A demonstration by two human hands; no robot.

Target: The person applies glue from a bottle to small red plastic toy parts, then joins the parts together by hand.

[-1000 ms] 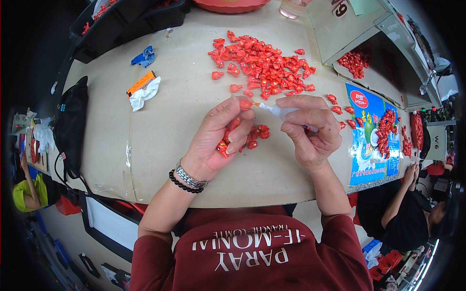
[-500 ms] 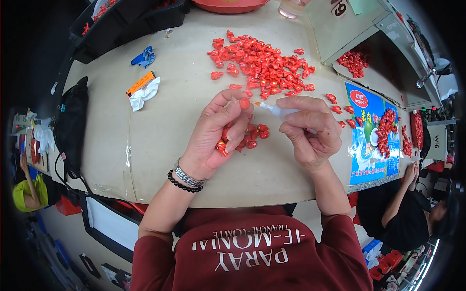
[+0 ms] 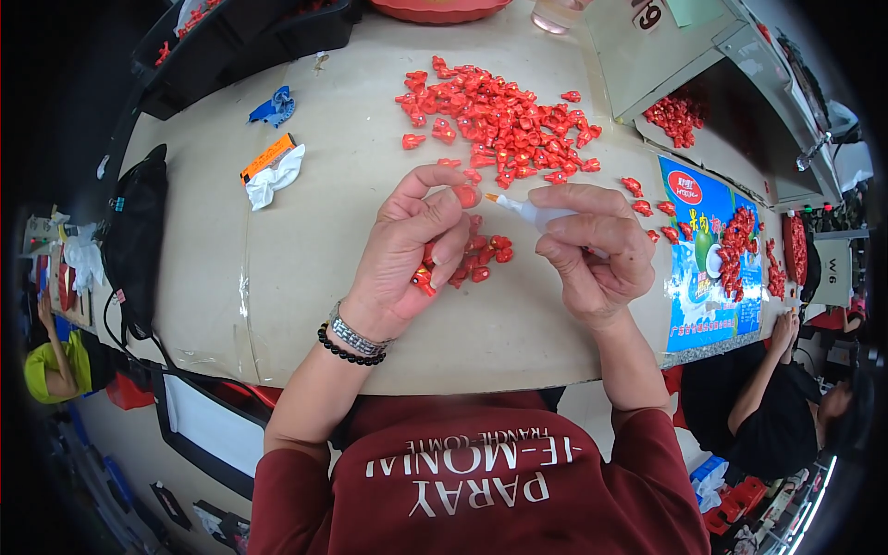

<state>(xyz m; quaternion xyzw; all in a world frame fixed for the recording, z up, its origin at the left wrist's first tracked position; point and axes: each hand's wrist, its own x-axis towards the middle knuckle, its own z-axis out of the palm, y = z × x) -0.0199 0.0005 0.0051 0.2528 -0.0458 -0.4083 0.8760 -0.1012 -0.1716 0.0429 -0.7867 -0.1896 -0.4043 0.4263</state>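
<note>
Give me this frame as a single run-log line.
left hand: pinches red piece | right hand: holds small white bottle, nozzle toward piece | table: red pile

Hidden and cut-off parts

The left hand covers most of the small red pieces in its palm; the right hand hides the applicator bottle's body; the far red basin is cropped.
</note>
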